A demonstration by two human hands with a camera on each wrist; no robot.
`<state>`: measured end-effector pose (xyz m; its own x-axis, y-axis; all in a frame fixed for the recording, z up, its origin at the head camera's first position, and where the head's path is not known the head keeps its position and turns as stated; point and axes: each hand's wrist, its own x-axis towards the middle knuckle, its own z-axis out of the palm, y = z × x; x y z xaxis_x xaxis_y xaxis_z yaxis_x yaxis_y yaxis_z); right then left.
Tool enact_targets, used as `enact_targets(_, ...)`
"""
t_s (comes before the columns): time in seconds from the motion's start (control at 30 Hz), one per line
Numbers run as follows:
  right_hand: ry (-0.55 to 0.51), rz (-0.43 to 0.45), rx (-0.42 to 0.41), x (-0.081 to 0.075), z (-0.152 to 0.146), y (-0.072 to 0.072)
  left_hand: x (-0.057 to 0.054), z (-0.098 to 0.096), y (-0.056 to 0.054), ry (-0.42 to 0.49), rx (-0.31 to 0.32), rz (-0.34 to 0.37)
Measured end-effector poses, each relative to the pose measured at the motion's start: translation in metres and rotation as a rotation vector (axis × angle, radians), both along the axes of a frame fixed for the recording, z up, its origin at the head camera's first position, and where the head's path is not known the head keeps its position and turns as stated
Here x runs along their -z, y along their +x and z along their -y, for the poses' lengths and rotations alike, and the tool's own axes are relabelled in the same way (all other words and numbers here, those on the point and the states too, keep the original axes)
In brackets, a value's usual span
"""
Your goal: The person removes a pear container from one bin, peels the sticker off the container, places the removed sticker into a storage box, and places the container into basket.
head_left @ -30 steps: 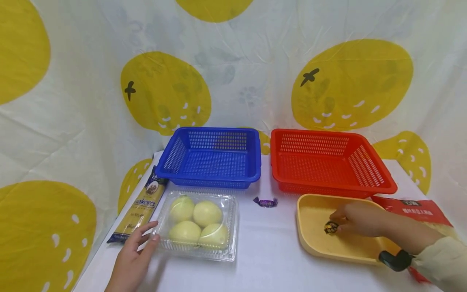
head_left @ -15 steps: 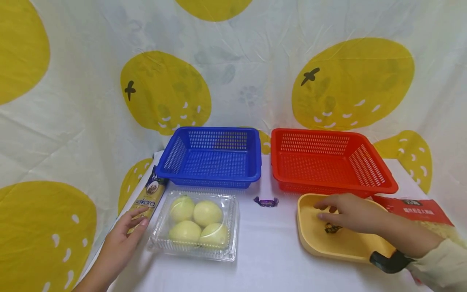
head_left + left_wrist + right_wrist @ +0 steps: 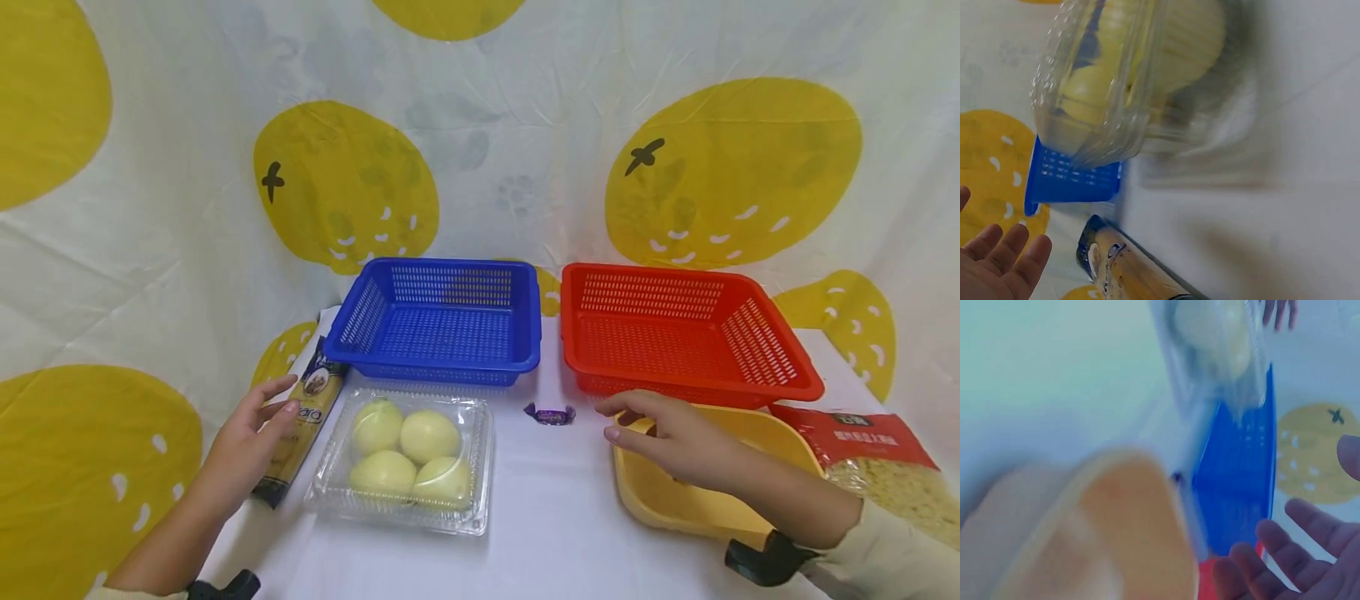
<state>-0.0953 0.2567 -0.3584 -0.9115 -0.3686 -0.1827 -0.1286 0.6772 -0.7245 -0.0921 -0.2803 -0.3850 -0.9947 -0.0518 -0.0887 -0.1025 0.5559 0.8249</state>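
My left hand [image 3: 247, 437] hovers with loosely spread fingers over the long spaghetti packet [image 3: 317, 392], left of a clear plastic box [image 3: 480, 475] that holds several pale yellow-green round fruits [image 3: 429, 436]. Nothing is between its fingers [image 3: 1016, 244] in the left wrist view. My right hand [image 3: 667, 433] is held above the left rim of a yellow tray [image 3: 716, 510], its fingers pointing left, holding nothing. The wrapped candy in that tray is almost entirely hidden beneath this hand. A purple-wrapped candy [image 3: 551, 414] lies on the white cloth, just left of the right fingertips.
Behind the box stands a blue basket [image 3: 442, 333], with a red basket [image 3: 660, 342] to its right. At the far right lies a red-topped pasta bag [image 3: 862, 437], beside the tray. A fruit-patterned curtain [image 3: 487, 150] encloses the back and sides.
My right hand has let go of the dark-and-gold wrapped candy in the tray, risen and moved left. My left hand has drawn away from the box, leftward and up over the spaghetti packet.
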Motion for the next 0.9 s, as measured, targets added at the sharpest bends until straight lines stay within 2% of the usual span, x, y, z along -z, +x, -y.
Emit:
enact_targets(0.13, -0.066, 0.028, -0.001, -0.001, 0.017, 0.002, 0.0, 0.001, -0.016, 0.031, 0.045, -0.025)
enact_targets(0.23, -0.145, 0.11, -0.013, -0.001, 0.031, 0.002, 0.0, 0.002, -0.029, 0.061, 0.082, -0.053)
enact_targets(0.37, -0.225, 0.198, -0.048, 0.004, 0.051, -0.001, -0.001, 0.004, -0.043, 0.081, 0.101, -0.076)
enact_targets(0.5, -0.248, 0.263, -0.053, 0.012, 0.072, -0.004, 0.0, 0.004, -0.054, 0.103, 0.111, -0.091)
enact_targets(0.63, -0.266, 0.304, -0.012, 0.02, 0.093, -0.004, 0.004, 0.003, -0.066, 0.125, 0.12, -0.104)
enact_targets(0.9, -0.395, 0.323, 0.096, 0.036, 0.126, -0.007, 0.019, 0.008, -0.092, 0.126, 0.127, -0.101)
